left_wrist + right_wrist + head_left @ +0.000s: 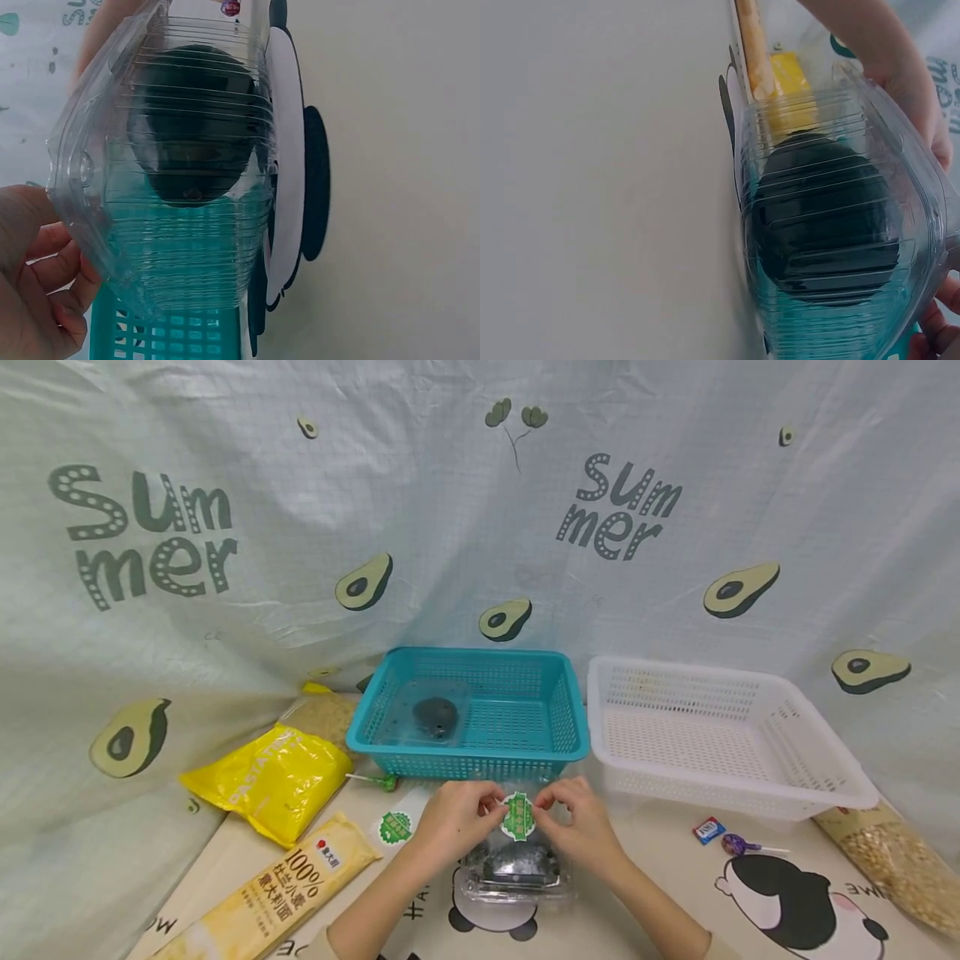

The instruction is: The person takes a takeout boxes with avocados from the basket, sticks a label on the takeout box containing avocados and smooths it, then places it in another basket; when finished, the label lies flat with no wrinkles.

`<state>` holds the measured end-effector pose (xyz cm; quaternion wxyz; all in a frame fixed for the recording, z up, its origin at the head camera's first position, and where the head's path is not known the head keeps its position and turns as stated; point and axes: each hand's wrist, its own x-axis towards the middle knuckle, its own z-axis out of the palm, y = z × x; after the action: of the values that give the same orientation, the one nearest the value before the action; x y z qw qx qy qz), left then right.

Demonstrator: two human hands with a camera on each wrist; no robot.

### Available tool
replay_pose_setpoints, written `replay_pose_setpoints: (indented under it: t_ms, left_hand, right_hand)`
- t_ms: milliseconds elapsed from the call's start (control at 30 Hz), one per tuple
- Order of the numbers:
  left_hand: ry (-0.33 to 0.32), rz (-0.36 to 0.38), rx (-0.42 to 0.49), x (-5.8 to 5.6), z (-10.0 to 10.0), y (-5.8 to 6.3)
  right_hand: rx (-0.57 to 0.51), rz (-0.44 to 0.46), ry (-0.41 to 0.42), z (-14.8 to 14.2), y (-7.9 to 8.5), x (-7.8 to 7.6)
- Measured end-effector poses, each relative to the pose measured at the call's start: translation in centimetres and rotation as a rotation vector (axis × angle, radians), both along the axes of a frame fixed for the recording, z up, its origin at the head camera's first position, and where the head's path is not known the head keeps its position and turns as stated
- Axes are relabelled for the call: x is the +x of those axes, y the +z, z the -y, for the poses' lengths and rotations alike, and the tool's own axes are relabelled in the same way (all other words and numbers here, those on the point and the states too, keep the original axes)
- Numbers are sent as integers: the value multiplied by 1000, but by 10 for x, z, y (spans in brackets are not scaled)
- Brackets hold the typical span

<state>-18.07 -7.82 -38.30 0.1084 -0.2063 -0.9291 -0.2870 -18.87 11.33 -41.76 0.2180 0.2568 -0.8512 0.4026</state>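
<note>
A clear plastic clamshell box (558,893) stands on the table right before me, with a dark rounded item (196,124) inside; its exact kind is unclear. Above the lid, a round green-and-white sticker (518,817) is held between both hands. My left hand (459,817) pinches its left edge between thumb and forefinger. On the opposite edge, the right hand (581,822) pinches it likewise. Whether the sticker touches the lid is hard to see. Both wrist views show the ribbed box side, and the fingers beside its rim; the sticker is hidden there.
Behind stand a teal basket (468,762) holding another clear box (401,714), and a white basket (720,793). Leftward lie a yellow pasta bag (281,777), a pasta packet (277,893), another green sticker (394,827) and a green lollipop (386,782). A purple lollipop (738,844) lies right.
</note>
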Motion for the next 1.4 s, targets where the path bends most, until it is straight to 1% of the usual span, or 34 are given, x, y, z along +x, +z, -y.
replay_pose_setpoints:
  t_ms: [167, 267, 433, 500, 567, 633, 667, 733, 767, 800, 867, 900, 967, 1033, 1133, 1267, 1400]
  left_hand:
    - [12, 7, -29, -1, -2, -3]
    - [23, 11, -36, -1, -3, -4]
    - [45, -44, -63, 0, -4, -6]
    - [51, -78, -81, 1, -2, -6]
    - [57, -127, -95, 3, 0, -7]
    - [43, -196, -108, 4, 3, -9]
    - [25, -235, -115, 5, 5, -9]
    - [-35, -284, -143, 7, 8, -11]
    - [-80, -293, -160, 8, 10, -11]
    - [-130, -289, -183, 9, 11, -11]
    - [-217, -246, -228, 11, 13, -12]
    - [-248, -220, -253, 12, 13, -12]
    - [-284, -184, -290, 13, 14, -13]
    - [-289, -167, -320, 14, 14, -14]
    - [-286, -173, -350, 15, 13, -14]
    - [-269, -180, -366, 16, 12, -14]
    - [-233, -160, -353, 19, 13, -12]
  right_hand:
    - [26, 35, -32, 1, 0, 0]
    - [48, 39, -55, 3, 0, 1]
    - [73, 24, -79, 4, 0, 0]
    - [78, 6, -78, 4, -1, -1]
    - [89, -20, -68, 4, 0, -4]
    - [109, -60, -42, 4, 1, -6]
    - [122, -81, -26, 4, 2, -7]
    - [159, -131, 17, 2, 5, -7]
    - [178, -163, 46, 2, 7, -7]
    - [201, -189, 72, 1, 8, -7]
    - [247, -218, 121, 0, 10, -6]
    - [273, -219, 143, 0, 10, -5]
    - [319, -186, 170, 1, 11, -3]
    - [351, -130, 171, 2, 11, -1]
    - [383, -82, 137, 4, 10, 1]
    - [409, -110, 79, 5, 10, 3]
    - [391, -137, 57, 3, 8, 3]
